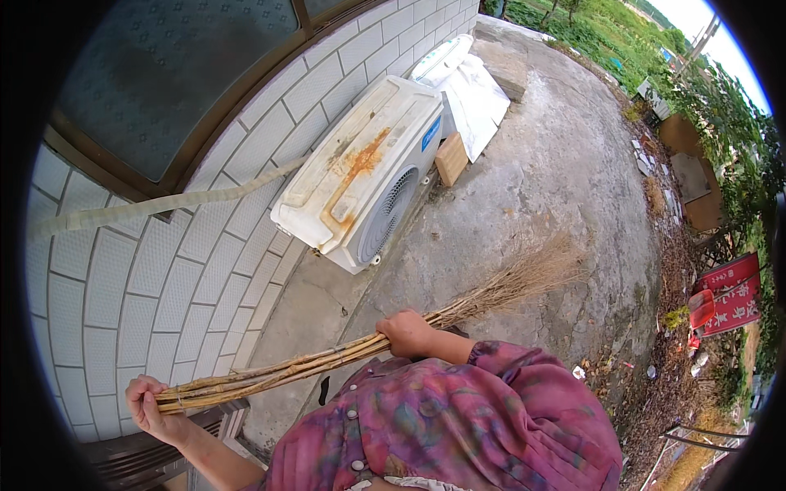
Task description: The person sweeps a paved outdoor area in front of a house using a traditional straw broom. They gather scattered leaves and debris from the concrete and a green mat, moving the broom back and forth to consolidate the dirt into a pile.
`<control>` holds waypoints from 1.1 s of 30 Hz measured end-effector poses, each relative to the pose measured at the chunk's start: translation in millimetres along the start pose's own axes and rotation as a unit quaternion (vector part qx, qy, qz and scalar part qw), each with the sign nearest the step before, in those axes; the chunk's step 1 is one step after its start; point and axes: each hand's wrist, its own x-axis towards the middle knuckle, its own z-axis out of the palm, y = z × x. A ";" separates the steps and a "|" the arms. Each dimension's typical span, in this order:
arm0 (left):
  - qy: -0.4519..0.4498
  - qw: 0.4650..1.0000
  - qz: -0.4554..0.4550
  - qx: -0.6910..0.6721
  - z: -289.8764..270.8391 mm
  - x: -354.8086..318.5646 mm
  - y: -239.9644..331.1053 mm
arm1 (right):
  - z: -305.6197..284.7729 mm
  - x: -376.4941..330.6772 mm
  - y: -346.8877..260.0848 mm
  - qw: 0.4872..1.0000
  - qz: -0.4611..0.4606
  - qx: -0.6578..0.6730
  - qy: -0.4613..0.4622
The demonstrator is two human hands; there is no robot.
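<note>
A long twig broom point(327, 358), made of bound tan stalks, lies slantwise across in front of me. My left hand point(155, 409) is closed round the butt end of its handle, near the tiled wall. Farther along, my right hand point(408, 333) grips the stalks just below where they fan out. The fine bristle end point(532, 278) points right and away from me, over the concrete; whether it touches the ground I cannot tell. A wire-like tie point(180, 398) circles the bundle beside my left hand.
A rust-stained outdoor air-conditioner unit point(360, 164) stands along the white tiled wall point(196, 254), its wrapped pipe point(205, 196) running left. Beyond it are a wooden block point(451, 159) and a white sack point(475, 102). Litter and a red sign point(729, 295) edge the concrete ground point(565, 180) at right.
</note>
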 end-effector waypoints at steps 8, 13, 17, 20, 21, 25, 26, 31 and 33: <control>-0.072 0.979 0.153 0.118 67.5 28.9 50.6 | -39.6 86.2 46.5 0.995 -0.076 0.055 0.029; -0.114 0.979 -0.016 0.168 241.9 -11.9 -20.5 | 11.7 41.8 204.8 0.992 0.080 0.081 -0.050; -0.244 0.958 -0.088 0.123 361.9 -55.3 -84.7 | 40.3 -123.1 283.9 0.957 0.274 0.095 -0.022; -0.340 0.927 -0.134 0.078 439.0 -113.7 -121.7 | 25.9 -240.8 322.2 0.906 0.414 0.067 -0.055; -0.361 0.917 -0.160 0.063 450.7 -133.6 -133.4 | 14.8 -269.7 320.3 0.890 0.452 0.034 -0.056; -0.343 0.851 -0.396 -0.045 478.4 -170.5 -152.6 | -43.4 -332.4 300.0 0.883 0.453 -0.027 -0.118; -0.330 0.850 -0.405 -0.063 478.3 -164.2 -155.3 | -66.4 -333.0 294.7 0.884 0.448 -0.040 -0.128; -0.166 0.928 -0.314 -0.109 446.5 -63.5 -112.5 | -144.5 -265.3 281.9 0.951 0.296 -0.080 0.048; -0.112 0.972 -0.193 -0.072 419.4 -12.8 -64.5 | -177.1 -217.7 271.7 0.970 0.188 -0.066 0.139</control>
